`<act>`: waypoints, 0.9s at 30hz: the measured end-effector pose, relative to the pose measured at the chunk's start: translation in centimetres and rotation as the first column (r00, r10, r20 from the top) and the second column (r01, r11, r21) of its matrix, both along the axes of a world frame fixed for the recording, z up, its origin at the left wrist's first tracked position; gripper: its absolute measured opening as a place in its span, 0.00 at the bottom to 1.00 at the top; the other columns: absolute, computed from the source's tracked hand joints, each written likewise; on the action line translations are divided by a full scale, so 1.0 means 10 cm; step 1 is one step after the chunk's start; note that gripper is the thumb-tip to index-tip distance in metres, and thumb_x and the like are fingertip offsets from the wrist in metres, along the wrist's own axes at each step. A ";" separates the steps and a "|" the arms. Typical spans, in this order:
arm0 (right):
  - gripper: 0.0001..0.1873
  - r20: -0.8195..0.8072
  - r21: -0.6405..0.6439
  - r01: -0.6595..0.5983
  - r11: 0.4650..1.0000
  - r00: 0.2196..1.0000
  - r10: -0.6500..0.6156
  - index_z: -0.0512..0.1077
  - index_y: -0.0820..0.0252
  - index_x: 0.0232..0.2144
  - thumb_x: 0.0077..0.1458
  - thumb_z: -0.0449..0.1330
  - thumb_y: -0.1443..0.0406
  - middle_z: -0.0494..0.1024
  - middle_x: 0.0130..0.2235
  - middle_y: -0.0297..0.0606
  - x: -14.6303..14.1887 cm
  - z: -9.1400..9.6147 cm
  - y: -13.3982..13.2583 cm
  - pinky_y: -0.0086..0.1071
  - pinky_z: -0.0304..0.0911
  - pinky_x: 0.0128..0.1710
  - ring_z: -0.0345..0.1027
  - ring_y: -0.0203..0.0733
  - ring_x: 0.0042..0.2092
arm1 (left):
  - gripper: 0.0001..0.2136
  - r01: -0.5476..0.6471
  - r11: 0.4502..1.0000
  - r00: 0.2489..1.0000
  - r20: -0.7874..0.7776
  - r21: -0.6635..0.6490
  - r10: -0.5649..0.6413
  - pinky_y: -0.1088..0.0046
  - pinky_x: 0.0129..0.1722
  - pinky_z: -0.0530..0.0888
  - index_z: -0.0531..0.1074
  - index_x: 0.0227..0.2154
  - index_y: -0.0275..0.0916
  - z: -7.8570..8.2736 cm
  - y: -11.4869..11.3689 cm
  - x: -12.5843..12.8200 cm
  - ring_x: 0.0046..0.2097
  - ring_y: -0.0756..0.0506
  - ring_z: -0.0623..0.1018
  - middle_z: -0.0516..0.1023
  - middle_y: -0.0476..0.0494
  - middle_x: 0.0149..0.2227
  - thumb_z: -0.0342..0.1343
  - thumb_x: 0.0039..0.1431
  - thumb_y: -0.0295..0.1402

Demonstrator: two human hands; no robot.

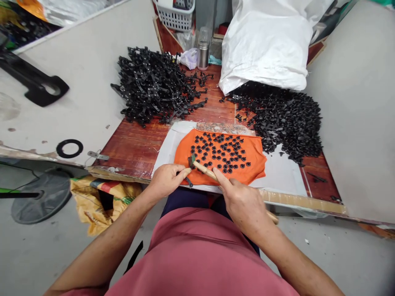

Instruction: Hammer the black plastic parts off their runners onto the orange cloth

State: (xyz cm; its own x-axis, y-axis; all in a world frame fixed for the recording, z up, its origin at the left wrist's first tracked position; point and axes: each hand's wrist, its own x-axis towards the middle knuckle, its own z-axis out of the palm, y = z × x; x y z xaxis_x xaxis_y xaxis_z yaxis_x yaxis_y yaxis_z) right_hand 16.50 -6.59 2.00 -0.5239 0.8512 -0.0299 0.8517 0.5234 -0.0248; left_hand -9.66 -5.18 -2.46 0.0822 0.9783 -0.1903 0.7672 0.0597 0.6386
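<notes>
My right hand (245,201) is wrapped round the wooden handle of a small hammer (205,169), the forefinger stretched along it. The dark hammer head is low over the left part of an orange cloth (256,150), beside my left fingertips; I cannot tell whether it touches anything. My left hand (168,179) is closed in a pinch at the cloth's front left edge. A short black plastic strip (189,181) sticks out from under its thumb. Many small round black plastic pieces (218,152) with raised stems stand in loose rows on the cloth.
A heap of black plastic strips (151,84) lies at the back left of the red-brown table (132,142). At the right, small black pieces (286,119) spill from a white sack (267,45). A steel bottle (203,53) stands behind. Pale side panels flank the table.
</notes>
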 end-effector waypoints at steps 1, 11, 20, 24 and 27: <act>0.33 0.024 -0.004 0.005 1.000 1.000 -0.005 0.56 0.50 0.73 0.67 0.51 0.68 0.81 0.35 0.40 -0.02 -0.02 0.00 0.29 0.64 0.27 0.76 0.42 0.30 | 0.23 -0.003 1.000 1.000 -0.008 0.002 0.003 0.71 0.30 0.56 0.60 0.19 0.40 0.01 -0.01 0.01 0.27 0.49 0.65 0.62 0.51 0.21 0.44 0.66 0.49; 0.29 -0.431 -0.144 0.017 0.989 0.899 -0.078 0.57 0.45 0.72 0.72 0.49 0.65 0.80 0.58 0.37 0.13 0.02 0.09 0.31 0.74 0.45 0.80 0.42 0.50 | 0.20 0.015 1.000 0.929 0.370 -0.019 -0.007 0.74 0.35 0.70 0.67 0.59 0.41 0.29 -0.24 -0.16 0.30 0.49 0.73 0.70 0.53 0.28 0.45 0.69 0.41; 0.28 -0.467 -0.162 0.118 0.980 0.865 -0.182 0.60 0.42 0.70 0.71 0.52 0.64 0.76 0.62 0.35 0.48 -0.10 0.03 0.32 0.76 0.45 0.79 0.45 0.53 | 0.12 -0.192 0.967 0.977 0.123 0.170 0.172 0.73 0.33 0.68 0.76 0.38 0.41 0.24 0.11 -0.20 0.30 0.48 0.76 0.77 0.51 0.27 0.51 0.65 0.41; 0.28 -0.453 -0.214 0.142 0.967 0.862 -0.227 0.61 0.43 0.70 0.71 0.52 0.64 0.77 0.61 0.35 0.55 -0.16 0.00 0.34 0.76 0.46 0.79 0.46 0.54 | 0.13 -0.151 0.966 0.988 0.001 0.209 0.154 0.71 0.41 0.70 0.77 0.37 0.42 0.20 0.21 -0.10 0.41 0.44 0.80 0.84 0.46 0.39 0.50 0.66 0.41; 0.27 -0.437 -0.226 0.168 0.960 0.863 -0.254 0.62 0.45 0.70 0.71 0.52 0.64 0.79 0.58 0.37 0.57 -0.19 0.01 0.35 0.77 0.44 0.81 0.47 0.50 | 0.14 -0.117 0.977 0.986 -0.097 0.179 0.136 0.70 0.41 0.70 0.78 0.39 0.43 0.20 0.23 -0.06 0.42 0.42 0.81 0.85 0.45 0.40 0.49 0.67 0.42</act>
